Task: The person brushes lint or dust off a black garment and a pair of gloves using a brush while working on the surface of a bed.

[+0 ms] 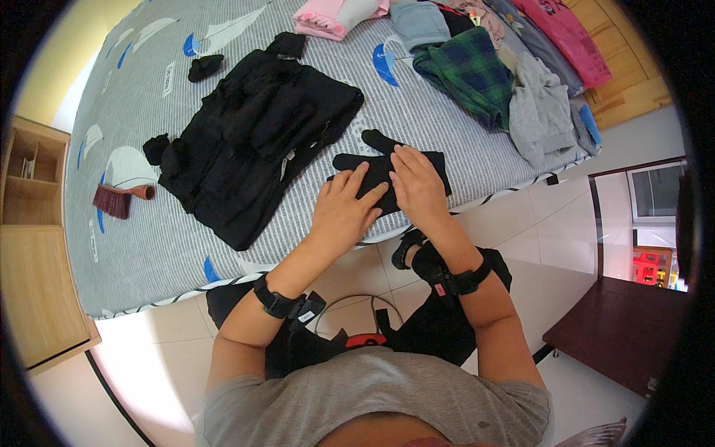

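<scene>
A black fabric glove [380,169] lies on the striped bed sheet [313,193] near the bed's front edge, its cuff to the right and at least two fingers pointing up and left. Both hands rest on it. My left hand [346,204] presses on its lower left part with spread fingers, hiding some of it. My right hand [414,181] lies across its middle with the fingers close together. Up and left of the hands a black garment [262,117] is spread out. A small bundled black piece [205,67] sits beyond that garment.
A brush with dark red bristles [114,200] lies at the bed's left. Folded clothes, among them a green plaid garment [469,75], a grey one [539,106] and a pink one [335,17], lie at the back and right. A dark wooden surface [620,329] stands at the right.
</scene>
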Available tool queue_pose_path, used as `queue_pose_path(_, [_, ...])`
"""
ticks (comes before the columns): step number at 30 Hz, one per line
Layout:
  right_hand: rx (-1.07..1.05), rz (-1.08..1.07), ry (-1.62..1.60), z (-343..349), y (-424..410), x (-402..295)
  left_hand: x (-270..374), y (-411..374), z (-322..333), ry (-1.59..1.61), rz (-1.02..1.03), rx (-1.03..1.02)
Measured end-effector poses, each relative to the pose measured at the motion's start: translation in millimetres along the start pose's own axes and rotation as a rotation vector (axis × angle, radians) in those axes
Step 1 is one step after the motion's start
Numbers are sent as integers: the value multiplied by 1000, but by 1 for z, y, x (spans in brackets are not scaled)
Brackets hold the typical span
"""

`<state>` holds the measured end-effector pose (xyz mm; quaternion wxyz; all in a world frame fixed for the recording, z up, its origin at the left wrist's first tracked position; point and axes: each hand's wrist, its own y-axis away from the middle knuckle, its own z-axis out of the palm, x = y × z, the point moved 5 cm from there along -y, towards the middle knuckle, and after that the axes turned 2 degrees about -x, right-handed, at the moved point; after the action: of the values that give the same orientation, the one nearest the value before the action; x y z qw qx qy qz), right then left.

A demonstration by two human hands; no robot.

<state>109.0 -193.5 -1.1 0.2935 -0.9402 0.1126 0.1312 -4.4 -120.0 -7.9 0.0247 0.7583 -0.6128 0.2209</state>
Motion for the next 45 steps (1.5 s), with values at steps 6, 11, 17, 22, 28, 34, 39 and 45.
queue_pose_path(6, [-126,151,50,-3,8,0,1,-1,-2,10,3,6])
queue_pose_path(11, [-124,91,25,7,9,5,1,0,-1,13,0,10])
queue_pose_path(17, [-273,82,64,11,9,6,0,0,0,-5,8,-2])
queue_pose_path(22, [-349,76,82,12,6,4,-1,0,0,3,1,-15])
queue_pose_path(28, [-382,151,-38,13,-3,0,-5,0,1,32,-22,9])
queue_pose_path(34, [-385,180,-30,26,-8,0,-8,1,-1,5,-51,-7])
queue_pose_path(39, [-462,126,72,27,-9,-3,-11,3,-6,-54,-81,4])
queue_pose_path(45, [-446,92,128,32,-11,-4,-19,7,2,-141,-126,-3])
